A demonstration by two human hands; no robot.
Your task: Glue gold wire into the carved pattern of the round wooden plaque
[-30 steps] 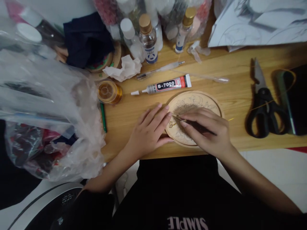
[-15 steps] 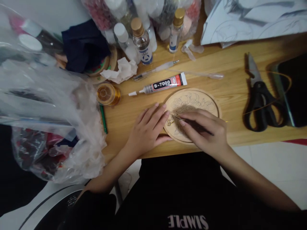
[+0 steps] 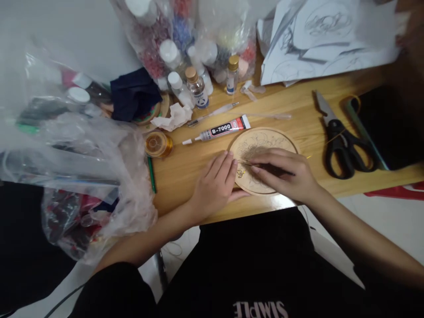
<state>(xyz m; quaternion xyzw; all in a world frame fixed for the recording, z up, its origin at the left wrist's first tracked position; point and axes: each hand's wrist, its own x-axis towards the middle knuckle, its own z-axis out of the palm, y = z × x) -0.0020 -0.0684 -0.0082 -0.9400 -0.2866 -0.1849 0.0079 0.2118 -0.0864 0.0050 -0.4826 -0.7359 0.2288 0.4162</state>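
Left hand [image 3: 215, 183] flat at the wooden disc's [image 3: 270, 142] nine o'clock, steadying it, seemingly — right hand [image 3: 286, 173] pinching a slim tool [image 3: 248, 164]!

Wooden table [image 3: 179, 176]: pale grained top, its near edge just in front of you.
Nearest you: round hoop [image 3: 265, 137] bearing line drawings.
Behind the hoop: B-7000 glue tube [image 3: 221, 129], a pen [image 3: 215, 113], capped bottles [image 3: 200, 95] upright.
To your left: amber spool [image 3: 158, 144], green stick [image 3: 151, 174] just beside it.
To your right: black-handled scissors [image 3: 341, 141] near a dark flat device [image 3: 384, 128].
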